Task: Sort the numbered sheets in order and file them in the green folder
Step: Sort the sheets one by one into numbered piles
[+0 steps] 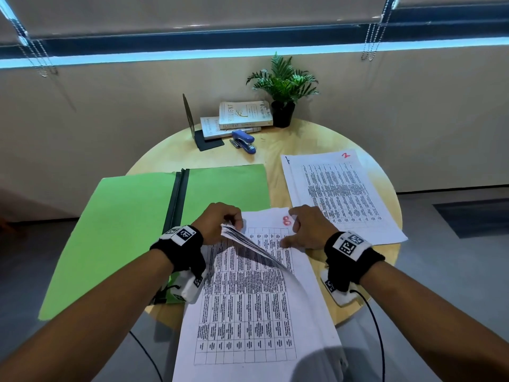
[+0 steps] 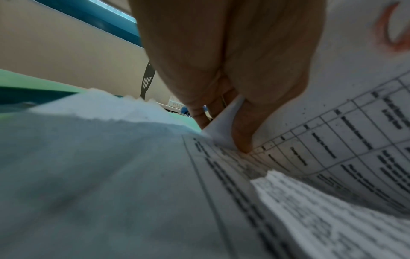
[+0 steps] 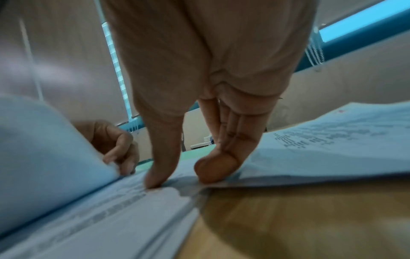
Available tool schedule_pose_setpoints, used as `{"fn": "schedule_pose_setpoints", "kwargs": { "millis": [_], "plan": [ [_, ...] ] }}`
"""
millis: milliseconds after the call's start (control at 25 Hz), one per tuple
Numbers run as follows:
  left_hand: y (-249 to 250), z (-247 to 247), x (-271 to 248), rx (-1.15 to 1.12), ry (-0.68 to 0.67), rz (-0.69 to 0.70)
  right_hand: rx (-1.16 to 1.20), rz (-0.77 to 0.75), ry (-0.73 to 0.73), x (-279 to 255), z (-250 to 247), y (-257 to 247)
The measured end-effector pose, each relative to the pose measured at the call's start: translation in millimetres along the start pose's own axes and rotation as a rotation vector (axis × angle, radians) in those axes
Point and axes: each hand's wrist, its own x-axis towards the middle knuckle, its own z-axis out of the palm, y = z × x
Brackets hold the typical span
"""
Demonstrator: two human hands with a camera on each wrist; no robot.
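An open green folder (image 1: pixel 124 230) lies on the left half of the round table. A stack of printed sheets (image 1: pixel 248 312) lies in front of me and overhangs the near edge. My left hand (image 1: pixel 220 221) pinches the far left corner of several upper sheets (image 2: pixel 224 126) and bends them up. Under them shows a sheet marked with a red 8 (image 1: pixel 286 219). My right hand (image 1: pixel 300 232) presses thumb and fingertips (image 3: pixel 155 177) flat on that sheet's far right part. A second pile (image 1: pixel 338 194), topped by the sheet marked 2, lies to the right.
At the table's (image 1: pixel 275 144) far side are stacked books (image 1: pixel 242 117), a black bookend (image 1: pixel 198 133), a blue stapler (image 1: pixel 243 140) and a potted plant (image 1: pixel 283 89). A wall and window blinds stand behind. Cables hang from both wrist cameras.
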Motion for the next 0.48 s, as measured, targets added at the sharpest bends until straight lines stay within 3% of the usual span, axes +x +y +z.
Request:
{"fn": "schedule_pose_setpoints", "kwargs": {
  "millis": [240, 360, 480],
  "plan": [
    [-3.7, 2.7, -1.2, -0.007, 0.019, -0.036, -0.187, -0.062, -0.004, -1.8, -1.5, -2.6],
    [12.0, 7.0, -1.6, -0.173, 0.047, -0.147, -0.193, -0.048, 0.009, -2.3, -0.8, -1.5],
    [23.4, 8.8, -2.3, -0.504, 0.127, -0.273, -0.257, -0.044, 0.055, -4.7, -0.1, -2.1]
  ]
}}
